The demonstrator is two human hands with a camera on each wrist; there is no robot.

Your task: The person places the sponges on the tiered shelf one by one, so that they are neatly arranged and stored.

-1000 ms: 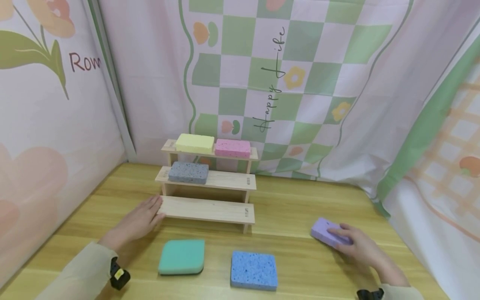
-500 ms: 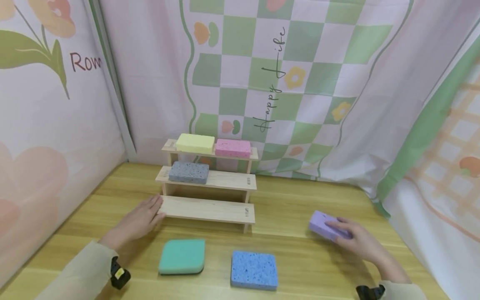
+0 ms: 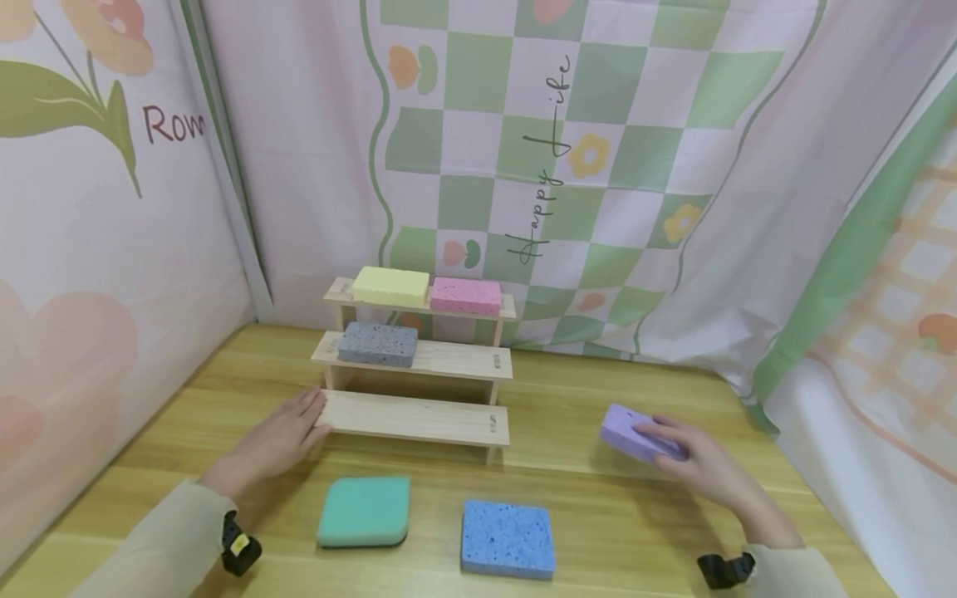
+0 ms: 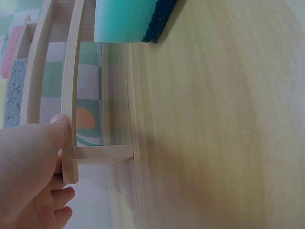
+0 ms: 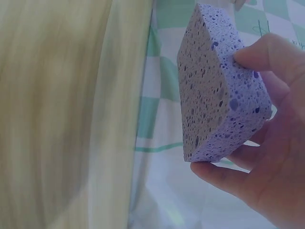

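Note:
My right hand grips a purple sponge at the right side, raised above the tabletop. In the right wrist view the sponge shows many pores, with the thumb on one edge and fingers around the other side. My left hand holds the left end of the lowest step of a three-step wooden rack; in the left wrist view the thumb lies on the step's front edge. On the top step sit a yellow sponge and a pink sponge. A grey sponge lies on the middle step's left part.
In front of the rack, a green sponge with a dark underside and a blue sponge lie on the wooden table. Printed curtains hang behind the table and along both sides.
My right hand has lifted the purple sponge and carried it left and farther from me. My left hand stays at the rack's lowest step.

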